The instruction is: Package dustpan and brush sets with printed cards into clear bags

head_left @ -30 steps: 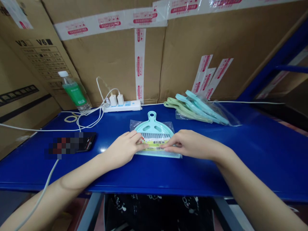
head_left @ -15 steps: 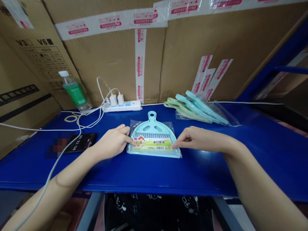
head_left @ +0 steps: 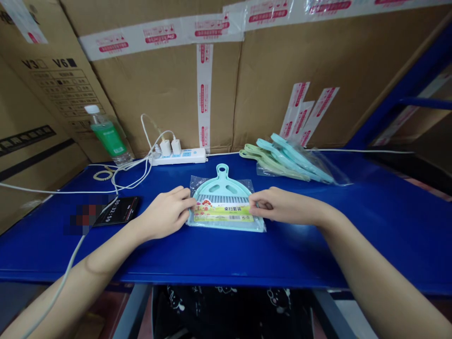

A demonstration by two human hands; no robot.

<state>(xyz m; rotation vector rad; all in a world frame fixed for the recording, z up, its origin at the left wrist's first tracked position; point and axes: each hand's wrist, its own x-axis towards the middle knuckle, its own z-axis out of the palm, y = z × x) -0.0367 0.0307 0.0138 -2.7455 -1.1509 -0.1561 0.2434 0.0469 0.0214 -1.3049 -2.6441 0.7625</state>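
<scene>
Blue metal surface [head_left: 370,221] carries a clear-bagged turquoise plastic dustpan set [head_left: 225,202]. Left hand [head_left: 164,214] and right hand [head_left: 282,205] fingers pinch its side edges.

Blue table [head_left: 370,226] stands against taped cardboard boxes [head_left: 169,89].

Pale teal dustpan set [head_left: 223,188] in clear bag w/ yellow-green label, blue table [head_left: 353,221], brown cardboard boxes [head_left: 158,89] w/ white-red tape, green-label bottle [head_left: 106,134], white power strip [head_left: 180,155], teal & pale green pans [head_left: 282,160], black phone [head_left: 118,210].
</scene>
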